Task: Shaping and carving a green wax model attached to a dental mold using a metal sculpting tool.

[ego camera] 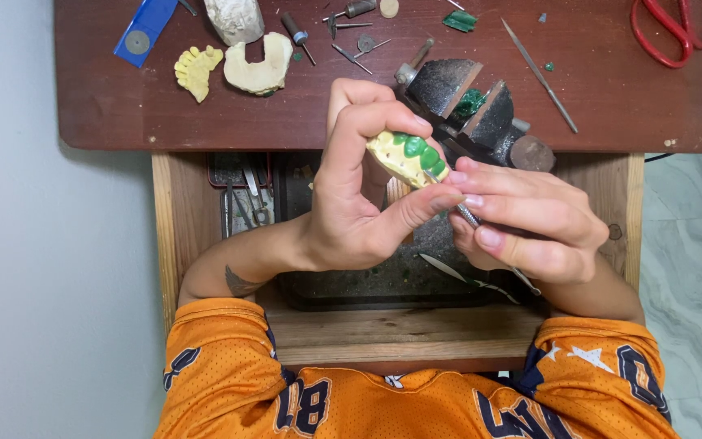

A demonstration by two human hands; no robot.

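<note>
The left hand has its grip clamped on a pale yellow dental cast, thumb under it and fingers curled over the top; green wax teeth sit along the cast's upper edge. The right hand has its grip closed around a thin metal carving tool, fingers bunched together, with the tool's tip lying against the cast at about 10 o'clock from that hand. The two hands touch each other at the fingertips, held above an open wooden drawer with a dark tray in it. A second slim metal instrument lies on the tray at 6 o'clock from the cast.

At 1 o'clock from the cast, a dark metal vise stands on the brown wooden surface, with a bit of green material between its jaws. At 11 o'clock lie two more casts, one yellow and one cream, with small burs beside them. A blue strip lies at the far 10 o'clock corner, red scissors at far 2 o'clock, and a long metal probe between vise and scissors.
</note>
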